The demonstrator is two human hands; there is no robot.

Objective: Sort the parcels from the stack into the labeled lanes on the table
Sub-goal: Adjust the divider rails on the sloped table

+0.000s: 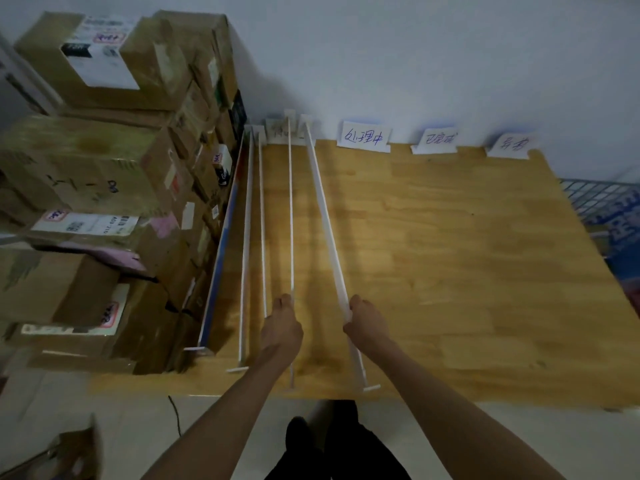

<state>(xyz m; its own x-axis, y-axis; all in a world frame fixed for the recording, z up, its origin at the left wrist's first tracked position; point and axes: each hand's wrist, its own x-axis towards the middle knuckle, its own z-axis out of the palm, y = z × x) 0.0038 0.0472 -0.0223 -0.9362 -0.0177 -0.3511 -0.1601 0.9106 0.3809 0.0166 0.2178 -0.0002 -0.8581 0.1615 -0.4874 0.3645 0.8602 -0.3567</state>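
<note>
Table (pixel 450 254): light wood, plank grain pattern. Divider strips (pixel 325 216): white. Side board (pixel 221 251): blue face, white edge. Lane labels (pixel 364 136): white paper, blue handwriting. Parcels (pixel 86 161): brown cardboard with white printed labels; some pink patches. Wall (pixel 415 57): pale grey-white. Basket (pixel 599 199): grey wire mesh.

**Dim back room, pale wall and a wood-topped surface**

A plain, pale blue-grey wall (pixel 415 57) runs behind a light wood-grain surface (pixel 467 254) pushed against it, seen from above in low, even light. The floor (pixel 207 427) below the near edge is laid with light tiles, and a thin dark cable (pixel 175 415) trails across it. At the far right, beside the surface's edge, stands a white wire-mesh rack (pixel 602 199) with blue printed material (pixel 625 244) beneath it. The picture is soft and dark at the corners
</note>
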